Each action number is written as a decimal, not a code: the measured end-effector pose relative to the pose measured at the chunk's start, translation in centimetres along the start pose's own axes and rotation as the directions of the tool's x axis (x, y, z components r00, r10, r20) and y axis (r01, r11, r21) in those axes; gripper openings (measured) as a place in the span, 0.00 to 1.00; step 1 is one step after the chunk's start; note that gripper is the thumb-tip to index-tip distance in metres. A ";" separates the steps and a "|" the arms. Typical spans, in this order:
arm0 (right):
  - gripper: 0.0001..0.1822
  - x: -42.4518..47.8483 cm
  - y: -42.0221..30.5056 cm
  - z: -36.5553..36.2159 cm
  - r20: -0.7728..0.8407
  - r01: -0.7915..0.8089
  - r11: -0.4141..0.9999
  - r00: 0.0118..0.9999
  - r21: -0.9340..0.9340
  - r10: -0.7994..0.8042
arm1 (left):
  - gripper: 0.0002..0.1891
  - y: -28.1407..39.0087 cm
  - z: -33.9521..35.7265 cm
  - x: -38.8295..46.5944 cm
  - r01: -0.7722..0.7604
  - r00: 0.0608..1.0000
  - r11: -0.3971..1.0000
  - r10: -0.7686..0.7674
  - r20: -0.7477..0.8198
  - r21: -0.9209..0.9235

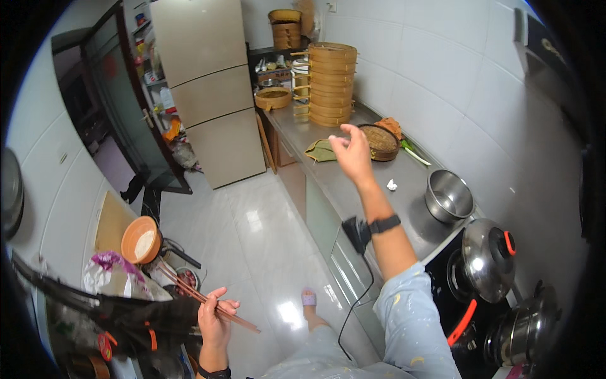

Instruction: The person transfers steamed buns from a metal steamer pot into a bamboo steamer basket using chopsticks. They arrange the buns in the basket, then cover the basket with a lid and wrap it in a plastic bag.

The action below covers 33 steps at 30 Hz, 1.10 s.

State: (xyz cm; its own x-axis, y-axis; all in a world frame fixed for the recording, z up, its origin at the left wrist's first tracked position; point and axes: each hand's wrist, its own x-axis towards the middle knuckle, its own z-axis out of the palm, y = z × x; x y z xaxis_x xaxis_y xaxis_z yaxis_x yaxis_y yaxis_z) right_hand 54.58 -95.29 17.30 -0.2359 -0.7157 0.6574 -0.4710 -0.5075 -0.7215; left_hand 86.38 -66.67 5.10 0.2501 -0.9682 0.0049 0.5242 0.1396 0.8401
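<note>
At the lower left, my left hand (215, 310) grips a bunch of brown chopsticks (196, 293), slanting from upper left to lower right over the tiled floor. My right hand (354, 155) reaches out above the steel counter with its fingers bent and apart, nothing in them. A green cloth (323, 150) appears beside its fingertips and a dark-rimmed round bamboo basket (378, 140) to its right; whether the hand touches either I cannot tell. Beyond them rises a tall stack of bamboo steamers (331, 85). A small white crumpled scrap (392, 184) lies on the counter (348, 187).
A steel pot (449, 196) stands near the wall, with a green onion (416, 155) farther back. Lidded steel cookware (487, 265) sits on the black stove at right. An orange bowl of white powder (144, 241) is at left. A refrigerator (213, 90) stands beyond the floor.
</note>
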 end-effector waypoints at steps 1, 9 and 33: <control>0.25 3.0 4.0 0.5 -0.016 -0.091 0.990 0.996 -0.109 0.090 | 0.17 -0.5 0.5 2.3 0.009 1.000 1.000 -0.008 -0.017 0.023; 0.24 11.2 30.5 0.8 -0.037 -0.185 0.584 0.966 -0.790 0.256 | 0.18 -3.7 6.6 21.6 0.087 0.993 0.985 -0.074 -0.094 0.150; 0.21 10.3 13.2 -6.4 0.105 0.134 0.617 0.991 -0.775 -0.084 | 0.16 -13.3 12.8 43.3 0.252 0.824 0.893 -0.400 0.401 0.372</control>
State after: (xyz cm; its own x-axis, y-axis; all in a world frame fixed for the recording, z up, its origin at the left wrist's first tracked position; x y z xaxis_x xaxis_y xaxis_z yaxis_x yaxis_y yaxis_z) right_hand 40.54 -106.29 15.92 -0.1051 -0.7171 0.6890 -0.9813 -0.0373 -0.1886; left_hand 79.86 -113.13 1.08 -0.3299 -0.9371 -0.1140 0.2288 -0.1966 0.9534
